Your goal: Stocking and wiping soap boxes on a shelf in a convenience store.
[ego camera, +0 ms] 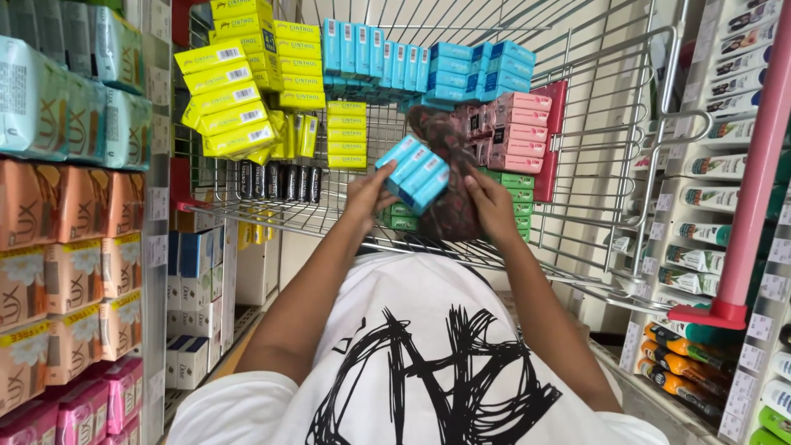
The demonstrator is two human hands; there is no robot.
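Observation:
My left hand (368, 195) and my right hand (489, 203) together hold a small stack of light blue soap boxes (414, 172) just above the rim of a wire shopping trolley (593, 165). The left hand grips the stack's near left side. The right hand supports it from the right, next to a dark patterned cloth bundle (449, 181) that lies in the trolley. Inside the trolley are stacked yellow boxes (239, 91), more blue boxes (428, 66), pink boxes (511, 124), green boxes (515, 194) and a row of black items (280, 181).
Shelves of wrapped soap packs (66, 206) in teal, orange and pink rise on the left. Blue and white boxes (194, 288) sit lower down. On the right are shelves of tubes (717, 165) and a red pole (754, 189) with a red base.

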